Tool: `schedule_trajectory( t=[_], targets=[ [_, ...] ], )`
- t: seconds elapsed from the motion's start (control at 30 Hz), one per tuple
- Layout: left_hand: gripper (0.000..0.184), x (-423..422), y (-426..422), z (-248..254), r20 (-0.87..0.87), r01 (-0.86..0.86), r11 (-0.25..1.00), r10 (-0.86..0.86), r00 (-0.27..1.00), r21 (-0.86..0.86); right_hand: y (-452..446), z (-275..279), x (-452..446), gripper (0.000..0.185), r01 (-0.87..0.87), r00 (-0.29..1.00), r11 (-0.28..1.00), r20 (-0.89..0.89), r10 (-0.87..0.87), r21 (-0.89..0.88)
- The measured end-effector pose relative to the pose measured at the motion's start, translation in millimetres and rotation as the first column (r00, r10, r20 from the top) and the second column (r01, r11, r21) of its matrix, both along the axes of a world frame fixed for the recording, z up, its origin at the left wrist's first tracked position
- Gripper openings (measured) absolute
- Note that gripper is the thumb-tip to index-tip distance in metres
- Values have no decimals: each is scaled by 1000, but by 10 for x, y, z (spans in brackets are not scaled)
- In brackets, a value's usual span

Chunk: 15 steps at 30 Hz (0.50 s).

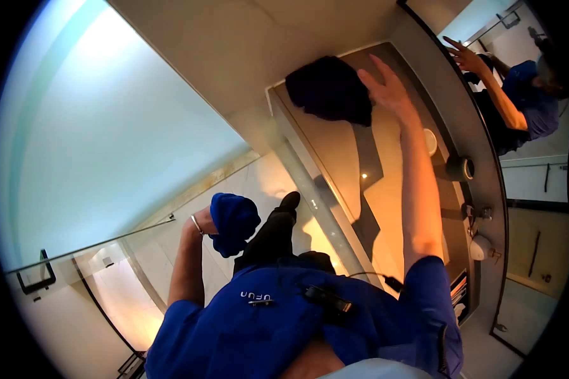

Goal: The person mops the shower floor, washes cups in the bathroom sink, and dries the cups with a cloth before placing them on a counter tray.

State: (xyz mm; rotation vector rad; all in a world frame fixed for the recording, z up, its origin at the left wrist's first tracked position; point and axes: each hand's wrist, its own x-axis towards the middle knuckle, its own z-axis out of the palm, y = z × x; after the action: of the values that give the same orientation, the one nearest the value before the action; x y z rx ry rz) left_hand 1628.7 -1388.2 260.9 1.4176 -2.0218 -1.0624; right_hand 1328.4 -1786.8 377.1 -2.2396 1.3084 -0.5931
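Note:
My left hand, mostly hidden, is wrapped in a bunched blue cloth (235, 221); only the back near the wrist (207, 221) shows, above a silver bracelet. Over the counter (385, 208), my right hand (385, 88) is stretched out with its fingers apart and nothing in it. Just left of its fingertips lies a dark, crumpled cloth (330, 90) at the counter's far end.
A mirror (531, 183) runs along the right wall and reflects the raised arm. Beside it stand a dark round container (461, 168), a white round item (430, 142) and a white dispenser (480, 247). Frosted glass (107, 139) fills the left.

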Motion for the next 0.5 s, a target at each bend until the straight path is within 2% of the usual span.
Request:
schedule_trajectory(
  t=[0.07, 0.13, 0.2, 0.27, 0.37, 0.47, 0.5],
  targets=[
    [44, 85, -225, 204, -102, -21, 1000, 23, 994, 20, -244, -491, 395, 73, 99, 993, 995, -66, -99, 7],
    [48, 136, -541, 574, -190, -35, 991, 59, 980, 131, -16, -678, 953, 77, 186, 934, 982, -317, -165, 39],
    [58, 162, -810, 876, -302, -14, 947, 116, 946, 322, 206, -887, 1293, 78, 136, 921, 979, -346, -181, -152],
    [65, 310, -828, 726, -476, -20, 958, 161, 865, 288, 491, -981, 1318, 67, 58, 961, 970, -249, -118, -235],
    [59, 349, -1300, 907, -495, 88, 967, 43, 868, 238, 1021, -1088, 971, 44, 39, 998, 951, -33, -51, -308],
    [53, 509, -1853, 752, -424, 93, 996, -82, 902, 5, 1681, -1007, 154, 36, 181, 983, 928, 66, -169, -326],
    [52, 512, -2045, 705, -396, 93, 993, -117, 911, -80, 1936, -966, -151, 36, 227, 973, 915, 40, -227, -334]
  ],
)
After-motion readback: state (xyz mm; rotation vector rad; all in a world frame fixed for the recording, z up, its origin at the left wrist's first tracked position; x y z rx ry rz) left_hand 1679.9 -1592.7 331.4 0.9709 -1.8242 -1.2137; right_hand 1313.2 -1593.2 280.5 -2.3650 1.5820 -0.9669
